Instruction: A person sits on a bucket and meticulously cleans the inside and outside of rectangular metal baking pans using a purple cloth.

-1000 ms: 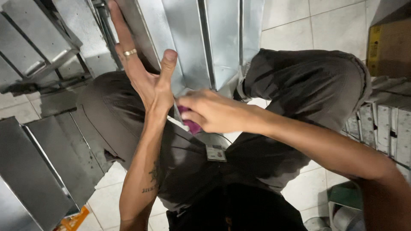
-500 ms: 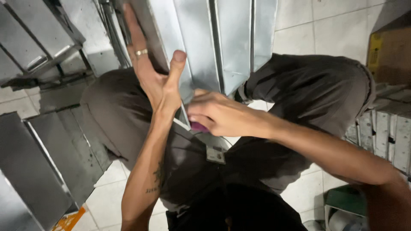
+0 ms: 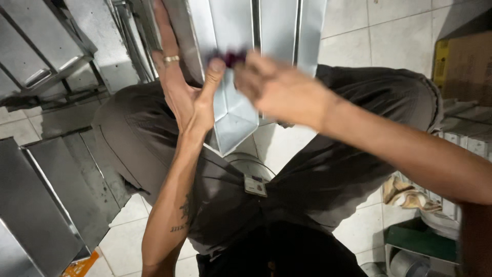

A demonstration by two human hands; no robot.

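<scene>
I sit with my knees apart and a long folded sheet-metal channel (image 3: 237, 77) stands between them, its open end toward me. My left hand (image 3: 187, 90), with a ring on one finger, grips the channel's left wall, thumb pressed on the inner face. My right hand (image 3: 279, 90) is blurred and holds a small dark magenta object (image 3: 233, 57) against the channel just beside my left thumb. What the magenta object is cannot be made out.
More grey sheet-metal pieces (image 3: 46, 195) lie stacked on the white tiled floor at the left and top left. A cardboard box (image 3: 464, 66) stands at the right edge. A crumpled rag (image 3: 407, 195) and a green-topped container (image 3: 420, 243) sit at lower right.
My right hand has moved up the channel with the magenta object, from near my lap to beside my left thumb. The channel's near end has slid closer to me.
</scene>
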